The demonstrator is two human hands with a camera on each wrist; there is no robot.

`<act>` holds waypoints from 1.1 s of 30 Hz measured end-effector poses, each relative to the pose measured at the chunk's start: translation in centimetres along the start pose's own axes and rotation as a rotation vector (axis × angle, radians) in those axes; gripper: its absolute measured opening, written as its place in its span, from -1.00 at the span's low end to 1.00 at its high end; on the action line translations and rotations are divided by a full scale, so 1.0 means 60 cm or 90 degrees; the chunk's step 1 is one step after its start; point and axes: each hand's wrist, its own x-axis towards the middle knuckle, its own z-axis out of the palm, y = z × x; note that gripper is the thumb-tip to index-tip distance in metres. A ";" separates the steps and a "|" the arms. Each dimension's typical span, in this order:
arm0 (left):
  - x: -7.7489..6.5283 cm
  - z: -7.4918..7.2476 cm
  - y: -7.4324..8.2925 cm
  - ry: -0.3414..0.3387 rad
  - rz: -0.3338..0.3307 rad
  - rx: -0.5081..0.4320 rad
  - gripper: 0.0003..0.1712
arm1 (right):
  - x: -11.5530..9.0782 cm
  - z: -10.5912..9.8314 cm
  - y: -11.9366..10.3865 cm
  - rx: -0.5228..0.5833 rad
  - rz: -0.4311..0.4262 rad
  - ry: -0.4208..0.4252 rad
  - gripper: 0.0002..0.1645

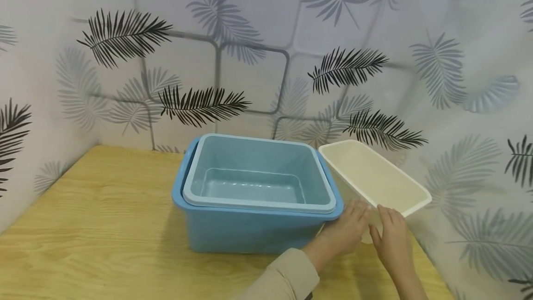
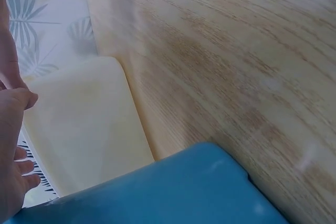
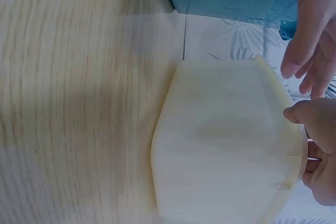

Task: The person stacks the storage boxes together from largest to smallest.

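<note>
Outer tub (image 1: 250,233) mid blue, inner tub (image 1: 258,170) pale blue-grey, side bin (image 1: 374,175) cream. Bench (image 1: 96,226) light wood grain. Wall (image 1: 266,36) white with grey and black palm fronds.

head view: evenly and brightly lit, sharp; a soft shadow is cast left of the blue bin (image 1: 250,230) on the wooden table (image 1: 104,226). wrist views: washed out, hazy, table grain smeared by blur; the cream tub (image 3: 226,145) is rendered soft.
</note>
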 end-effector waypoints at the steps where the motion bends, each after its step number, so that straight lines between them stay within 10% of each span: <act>1: 0.000 0.002 0.000 0.006 -0.001 -0.003 -0.28 | -0.001 -0.001 0.000 0.001 0.002 0.002 -0.40; 33: 0.008 0.012 0.008 0.016 -0.057 0.030 -0.35 | 0.006 -0.013 -0.032 -0.014 0.073 -0.010 -0.57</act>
